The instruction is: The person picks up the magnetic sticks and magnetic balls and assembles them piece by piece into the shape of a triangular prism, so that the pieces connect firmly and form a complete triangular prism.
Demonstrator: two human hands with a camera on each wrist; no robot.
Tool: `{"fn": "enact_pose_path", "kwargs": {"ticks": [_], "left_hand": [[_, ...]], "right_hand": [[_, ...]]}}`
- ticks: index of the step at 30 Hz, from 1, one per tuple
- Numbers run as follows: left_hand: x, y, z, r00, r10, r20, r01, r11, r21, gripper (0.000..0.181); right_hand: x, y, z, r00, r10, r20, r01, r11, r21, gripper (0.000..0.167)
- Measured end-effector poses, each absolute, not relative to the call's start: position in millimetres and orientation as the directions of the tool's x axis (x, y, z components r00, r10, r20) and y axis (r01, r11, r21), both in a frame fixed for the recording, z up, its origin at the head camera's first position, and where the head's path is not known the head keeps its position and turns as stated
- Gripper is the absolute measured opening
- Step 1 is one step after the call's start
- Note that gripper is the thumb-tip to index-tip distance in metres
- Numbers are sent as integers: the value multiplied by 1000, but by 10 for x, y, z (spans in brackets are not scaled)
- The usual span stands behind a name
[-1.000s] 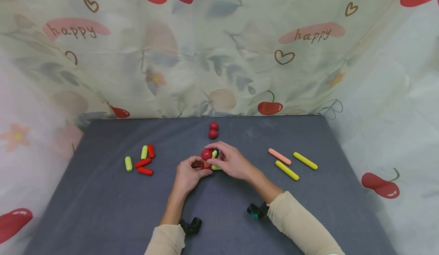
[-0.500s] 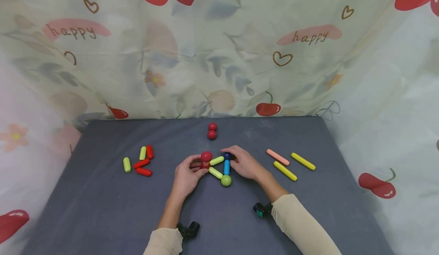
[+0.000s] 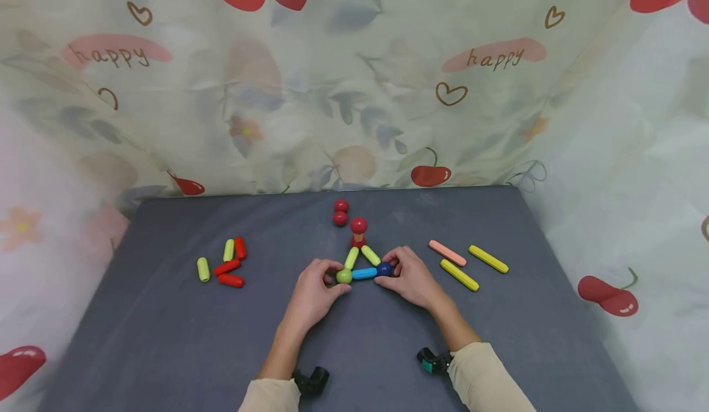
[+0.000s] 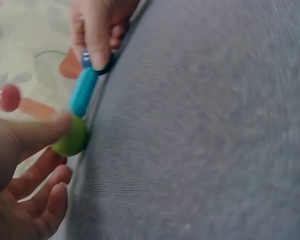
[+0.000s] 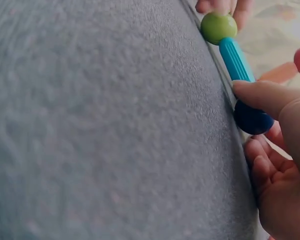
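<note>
My left grip (image 3: 316, 287) pinches green ball (image 3: 344, 276); my right grip (image 3: 408, 278) pinches dark blue ball (image 3: 384, 269). Triangular ball-and-rod frame (image 3: 351, 257) sits on desk (image 3: 365, 350), between and just beyond both grips, blue rod (image 3: 364, 273) spanning them. Farther out, upper red ball (image 3: 359, 225) tops upright peach rod (image 3: 359, 237). Looks light, rods stiff; glossy balls probably slippery, joints may part if twisted. Best hold: both near corner balls, moved together.

Cherry-print backdrop (image 3: 310, 92), perhaps fabric, behind dark grey tabletop (image 3: 177, 338); soft light.
</note>
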State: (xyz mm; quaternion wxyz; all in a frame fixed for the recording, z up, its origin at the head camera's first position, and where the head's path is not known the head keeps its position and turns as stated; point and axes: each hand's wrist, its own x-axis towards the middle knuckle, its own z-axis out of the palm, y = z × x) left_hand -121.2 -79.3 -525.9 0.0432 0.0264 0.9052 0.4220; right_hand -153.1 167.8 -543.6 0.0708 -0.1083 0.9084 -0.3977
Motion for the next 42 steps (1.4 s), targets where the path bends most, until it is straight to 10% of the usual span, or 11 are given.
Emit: {"fn": "enact_pose_path", "kwargs": {"ticks": [20, 31, 42], "left_hand": [[-988, -2465, -5165, -986, -164, -8, -123, 705, 698, 49], [-971, -2543, -5156, -998, -46, 36, -16, 808, 589, 42], [-966, -2576, -5156, -987, -123, -105, -161, 798, 580, 47]], "right_hand": [[-1517, 1664, -5499, -979, -205, 4, -137, 637, -758, 40], [-1510, 1636, -5527, -978, -211, 5, -141, 635, -759, 39], [-1497, 1626, -5526, -983, -186, 4, -126, 653, -747, 39]]}}
